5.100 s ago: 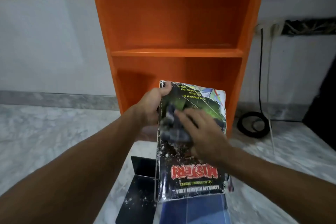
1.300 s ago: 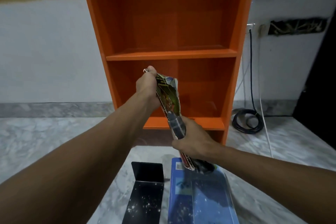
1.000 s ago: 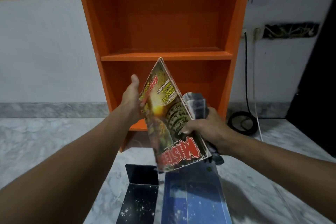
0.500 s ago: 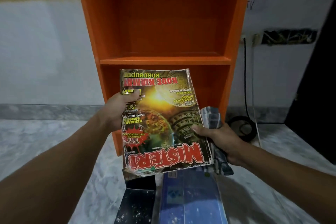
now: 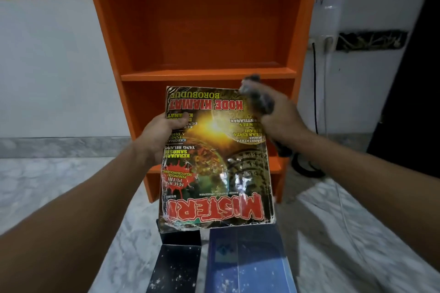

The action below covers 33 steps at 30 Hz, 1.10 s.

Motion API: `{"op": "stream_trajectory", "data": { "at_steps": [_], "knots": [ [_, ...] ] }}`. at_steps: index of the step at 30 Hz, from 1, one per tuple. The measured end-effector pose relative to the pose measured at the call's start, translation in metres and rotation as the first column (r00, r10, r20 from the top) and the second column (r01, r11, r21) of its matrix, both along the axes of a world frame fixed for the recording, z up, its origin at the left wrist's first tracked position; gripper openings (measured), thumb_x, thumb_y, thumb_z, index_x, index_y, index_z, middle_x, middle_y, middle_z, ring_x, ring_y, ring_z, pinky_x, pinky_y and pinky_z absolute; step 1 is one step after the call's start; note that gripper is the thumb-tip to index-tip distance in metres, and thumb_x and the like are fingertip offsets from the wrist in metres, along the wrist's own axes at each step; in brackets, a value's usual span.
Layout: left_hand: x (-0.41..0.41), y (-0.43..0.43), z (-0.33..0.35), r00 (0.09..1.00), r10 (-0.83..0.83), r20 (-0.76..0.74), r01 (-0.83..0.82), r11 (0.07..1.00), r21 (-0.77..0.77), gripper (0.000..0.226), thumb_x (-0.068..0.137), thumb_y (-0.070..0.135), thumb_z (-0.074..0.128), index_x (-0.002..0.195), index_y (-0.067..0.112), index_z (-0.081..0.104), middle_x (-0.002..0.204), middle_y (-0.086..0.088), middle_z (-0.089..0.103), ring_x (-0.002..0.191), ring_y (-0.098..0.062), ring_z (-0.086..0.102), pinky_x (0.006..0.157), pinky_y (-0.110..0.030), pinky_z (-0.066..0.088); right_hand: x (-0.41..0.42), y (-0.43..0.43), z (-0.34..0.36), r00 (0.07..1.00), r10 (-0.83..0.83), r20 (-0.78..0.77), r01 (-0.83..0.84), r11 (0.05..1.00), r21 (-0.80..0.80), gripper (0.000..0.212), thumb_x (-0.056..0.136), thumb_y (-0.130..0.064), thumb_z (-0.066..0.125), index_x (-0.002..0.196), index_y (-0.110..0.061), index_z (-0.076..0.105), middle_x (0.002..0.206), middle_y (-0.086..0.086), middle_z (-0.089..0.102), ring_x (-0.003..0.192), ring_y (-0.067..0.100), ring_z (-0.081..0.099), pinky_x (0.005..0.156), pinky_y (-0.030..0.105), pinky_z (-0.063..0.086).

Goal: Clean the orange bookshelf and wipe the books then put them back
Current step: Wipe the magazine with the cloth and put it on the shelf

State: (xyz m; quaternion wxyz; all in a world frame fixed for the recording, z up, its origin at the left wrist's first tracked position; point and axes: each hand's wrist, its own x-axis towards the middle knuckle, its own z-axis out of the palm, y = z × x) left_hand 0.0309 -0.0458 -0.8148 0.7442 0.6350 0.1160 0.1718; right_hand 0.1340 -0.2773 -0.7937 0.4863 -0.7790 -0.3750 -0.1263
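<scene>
The orange bookshelf (image 5: 204, 31) stands against the wall in front of me, and no books show on its visible shelves. I hold a worn "Misteri" magazine (image 5: 214, 162) upside down in front of its lower shelf, front cover facing me. My left hand (image 5: 164, 135) grips the magazine's left edge, thumb on the cover. My right hand (image 5: 276, 114) holds a dark checked cloth (image 5: 257, 93) bunched at the magazine's upper right corner; it is blurred. A blue book (image 5: 247, 261) lies on the floor below the magazine.
A black metal bookend (image 5: 176, 261) lies on the marble floor left of the blue book. A coiled black cable (image 5: 307, 166) sits on the floor right of the shelf, with cords running up to wall sockets (image 5: 321, 41).
The magazine was turned over from back cover to front cover. My right hand let go of its right edge and moved the cloth up to the upper right corner.
</scene>
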Motion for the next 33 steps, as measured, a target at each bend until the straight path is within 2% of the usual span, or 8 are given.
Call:
{"op": "stream_trajectory", "data": {
  "at_steps": [4,8,13,17,23,27,30,33],
  "knots": [
    [-0.001,-0.002,0.008,0.999,0.017,0.033,-0.015,0.999,-0.046,0.009,0.095,0.013,0.06,0.102,0.018,0.06,0.073,-0.002,0.071,0.062,-0.023,0.068,0.065,-0.041,0.058,-0.026,-0.019,-0.078,0.932,0.081,0.353,0.096,0.885,-0.456,0.085,0.08,0.005,0.064,0.145,-0.041,0.036,0.16,-0.004,0.013,0.136,0.034,0.039,0.101,0.047,0.048],
    [-0.004,0.008,0.01,0.998,0.041,0.04,-0.041,0.999,-0.011,0.013,0.094,0.016,0.061,0.107,0.019,0.062,0.085,-0.005,0.072,0.07,-0.027,0.07,0.077,-0.048,0.057,-0.051,-0.051,-0.127,0.746,0.478,0.464,-0.014,0.707,-0.707,0.047,0.09,-0.025,0.054,0.136,-0.033,0.047,0.139,0.004,0.054,0.103,0.026,0.066,0.073,0.042,0.06],
    [-0.002,-0.003,0.006,1.0,-0.02,0.021,0.02,1.0,-0.007,0.013,0.096,0.016,0.059,0.109,0.017,0.06,0.085,-0.006,0.072,0.07,-0.027,0.071,0.065,-0.04,0.06,-0.041,-0.031,-0.044,0.765,0.155,0.625,0.005,0.969,-0.246,0.041,0.09,-0.032,0.059,0.128,-0.016,0.06,0.116,0.013,0.063,0.094,0.027,0.064,0.071,0.037,0.06],
    [0.006,-0.025,0.005,0.997,-0.078,0.022,0.079,0.996,-0.037,0.024,0.094,0.024,0.063,0.116,0.015,0.06,0.097,-0.011,0.074,0.087,-0.034,0.069,0.084,-0.051,0.056,-0.01,0.002,0.022,0.743,-0.281,0.607,0.326,0.945,0.038,0.063,0.079,-0.011,0.075,0.138,-0.014,0.052,0.128,0.018,0.055,0.109,0.036,0.055,0.088,0.048,0.052],
    [0.008,-0.037,0.01,0.998,-0.067,-0.011,0.067,0.998,0.008,0.036,0.088,0.039,0.066,0.117,0.018,0.059,0.115,-0.012,0.069,0.1,-0.033,0.067,0.083,-0.051,0.058,-0.05,0.01,-0.073,0.769,0.101,0.631,0.191,0.906,-0.378,0.083,0.081,-0.011,0.071,0.15,-0.03,0.029,0.151,0.023,0.035,0.137,0.041,0.034,0.107,0.062,0.033],
    [0.004,-0.015,0.005,1.0,-0.006,-0.021,0.006,1.0,0.012,0.024,0.088,0.038,0.067,0.107,0.024,0.066,0.116,-0.007,0.071,0.114,-0.037,0.062,0.101,-0.06,0.044,-0.068,-0.022,-0.135,0.572,0.498,0.652,0.011,0.79,-0.614,0.059,0.077,-0.018,0.069,0.132,-0.031,0.053,0.133,0.017,0.057,0.109,0.032,0.061,0.066,0.045,0.061],
    [0.003,-0.008,0.002,1.0,0.006,-0.014,-0.007,0.999,-0.032,0.027,0.091,0.036,0.065,0.112,0.02,0.063,0.114,-0.008,0.072,0.109,-0.037,0.065,0.097,-0.057,0.048,-0.06,-0.026,-0.1,0.654,0.375,0.657,-0.066,0.893,-0.444,0.049,0.086,-0.033,0.057,0.134,-0.031,0.047,0.124,0.013,0.062,0.1,0.027,0.065,0.073,0.035,0.059],
    [0.005,-0.013,0.0,1.0,-0.02,-0.019,0.019,0.998,-0.055,0.067,0.075,0.049,0.078,0.13,0.018,0.054,0.129,-0.01,0.065,0.119,-0.036,0.06,0.1,-0.058,0.044,-0.039,-0.015,-0.032,0.809,0.051,0.585,-0.002,0.996,-0.084,0.065,0.079,-0.028,0.068,0.14,-0.023,0.045,0.129,0.011,0.06,0.11,0.027,0.06,0.087,0.041,0.056]
  ]
}}
